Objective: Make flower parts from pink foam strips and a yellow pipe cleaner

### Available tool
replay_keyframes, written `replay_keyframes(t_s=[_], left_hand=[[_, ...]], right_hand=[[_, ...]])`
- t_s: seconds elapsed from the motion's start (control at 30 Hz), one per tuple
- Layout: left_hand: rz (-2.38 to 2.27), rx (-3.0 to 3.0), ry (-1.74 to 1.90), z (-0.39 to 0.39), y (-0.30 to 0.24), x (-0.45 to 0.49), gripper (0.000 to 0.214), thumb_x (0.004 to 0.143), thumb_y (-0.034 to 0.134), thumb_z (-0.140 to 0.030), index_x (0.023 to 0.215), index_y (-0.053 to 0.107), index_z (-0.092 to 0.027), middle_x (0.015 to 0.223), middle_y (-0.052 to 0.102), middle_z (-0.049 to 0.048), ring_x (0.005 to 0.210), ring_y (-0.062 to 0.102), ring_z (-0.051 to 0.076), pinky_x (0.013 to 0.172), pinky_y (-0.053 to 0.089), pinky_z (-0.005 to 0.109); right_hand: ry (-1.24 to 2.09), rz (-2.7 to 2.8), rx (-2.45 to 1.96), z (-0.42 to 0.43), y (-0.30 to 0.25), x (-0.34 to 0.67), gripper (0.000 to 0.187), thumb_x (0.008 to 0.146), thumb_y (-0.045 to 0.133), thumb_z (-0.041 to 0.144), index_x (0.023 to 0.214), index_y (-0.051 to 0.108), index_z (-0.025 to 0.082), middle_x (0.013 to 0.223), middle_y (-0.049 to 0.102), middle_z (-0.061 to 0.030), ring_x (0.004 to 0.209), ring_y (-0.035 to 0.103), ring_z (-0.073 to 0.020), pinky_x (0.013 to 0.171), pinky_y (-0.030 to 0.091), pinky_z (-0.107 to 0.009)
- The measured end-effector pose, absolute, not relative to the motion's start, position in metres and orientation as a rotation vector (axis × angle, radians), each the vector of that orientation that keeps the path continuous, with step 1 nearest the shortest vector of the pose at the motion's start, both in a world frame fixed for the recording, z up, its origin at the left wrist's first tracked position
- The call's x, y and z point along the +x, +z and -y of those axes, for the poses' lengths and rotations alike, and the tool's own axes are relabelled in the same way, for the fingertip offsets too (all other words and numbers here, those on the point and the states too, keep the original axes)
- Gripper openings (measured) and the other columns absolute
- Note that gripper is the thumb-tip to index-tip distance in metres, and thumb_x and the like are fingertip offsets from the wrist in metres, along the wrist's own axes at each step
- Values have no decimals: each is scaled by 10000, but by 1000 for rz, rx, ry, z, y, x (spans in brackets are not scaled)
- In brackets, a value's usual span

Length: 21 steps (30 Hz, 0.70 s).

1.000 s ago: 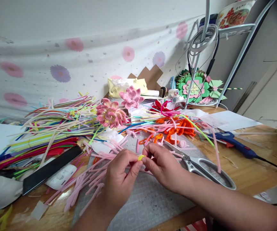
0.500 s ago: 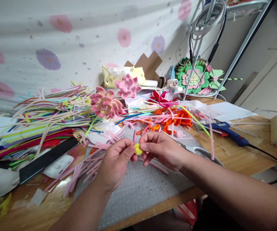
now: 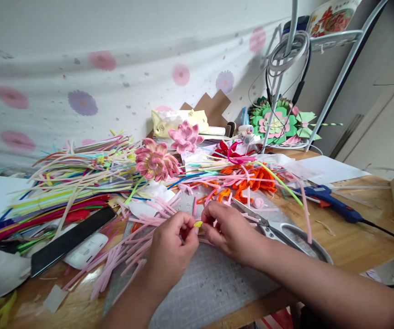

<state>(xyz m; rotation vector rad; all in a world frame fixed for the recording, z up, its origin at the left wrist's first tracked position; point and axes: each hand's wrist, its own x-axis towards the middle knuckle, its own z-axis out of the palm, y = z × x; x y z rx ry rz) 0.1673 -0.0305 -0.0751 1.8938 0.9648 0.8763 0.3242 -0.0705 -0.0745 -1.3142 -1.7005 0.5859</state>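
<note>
The small piece [image 3: 198, 224] is showing bright yellow, the stems [image 3: 108, 269] pale pink, the glue gun [image 3: 341, 208] dark blue; the wall sheet [image 3: 121, 98] is displaying pink and purple flowers on white.

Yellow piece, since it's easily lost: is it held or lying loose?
Held: the yellow piece sits at the fingertips of the left hand and right hand.

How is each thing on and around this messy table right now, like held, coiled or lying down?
Left hand, closed on yellow piece
Right hand, pinching it too
Scissors, lying down, not held
Blue glue gun, lying on its side
Cable, coiled, hanging
Front pink flower, petals spread
</note>
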Motion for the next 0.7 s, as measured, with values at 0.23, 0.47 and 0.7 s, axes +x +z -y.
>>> replay_keyframes(t_s=[0.23, 0.47, 0.7], left_hand=[[-653, 1281, 882, 28, -79, 175, 87, 778, 611, -236, 803, 629, -154, 726, 624, 8, 661, 543, 109, 643, 442, 225], [-678, 989, 1057, 42, -75, 191, 132, 736, 647, -265, 799, 637, -149, 725, 646, 24, 613, 557, 120, 575, 443, 233], [-1036, 2072, 1018, -33, 21, 190, 218, 756, 533, -381, 769, 608, -177, 685, 615, 3, 602, 546, 131, 579, 421, 249]], right_hand=[[1267, 1086, -910, 67, -79, 312, 275, 774, 576, 402, 727, 418, 182, 598, 475, 47, 522, 444, -91, 518, 377, -230], [1110, 983, -943, 57, -83, 294, 377, 730, 620, 507, 703, 432, 181, 614, 455, 45, 539, 432, -93, 515, 376, -223], [915, 1103, -939, 63, -48, 320, 294, 770, 582, 459, 782, 497, 178, 689, 471, 18, 601, 441, -114, 567, 384, -239]])
